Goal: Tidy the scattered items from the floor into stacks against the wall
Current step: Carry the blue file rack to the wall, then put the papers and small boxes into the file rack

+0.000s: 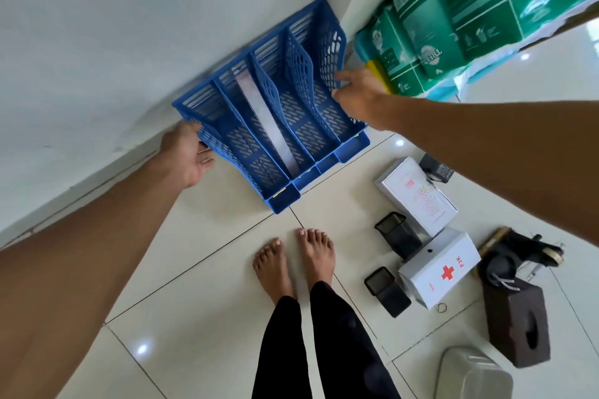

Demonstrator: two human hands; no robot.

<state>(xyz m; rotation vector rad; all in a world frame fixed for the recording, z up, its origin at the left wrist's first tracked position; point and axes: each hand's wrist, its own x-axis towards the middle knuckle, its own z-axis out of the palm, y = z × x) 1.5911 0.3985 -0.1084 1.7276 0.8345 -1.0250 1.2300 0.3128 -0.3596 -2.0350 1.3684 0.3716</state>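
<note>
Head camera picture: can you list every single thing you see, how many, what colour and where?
Blue plastic slotted file rack: one, blue, against the white wall, held at both ends.
Green wrapped packs: a stack, green, right of the rack.
Black mesh pen holders: three, black, on the tiled floor at right.
White flat box: one, white, floor.
White first-aid box with red cross: one, floor.
Dark brown tissue box: one, floor.
Grey plastic bin: one, bottom edge.
Bare feet: two, centre.
Left hand: grips the rack's left end.
Right hand: grips the right end.

Blue slotted file rack (275, 113) against the wall (97, 26)
</note>
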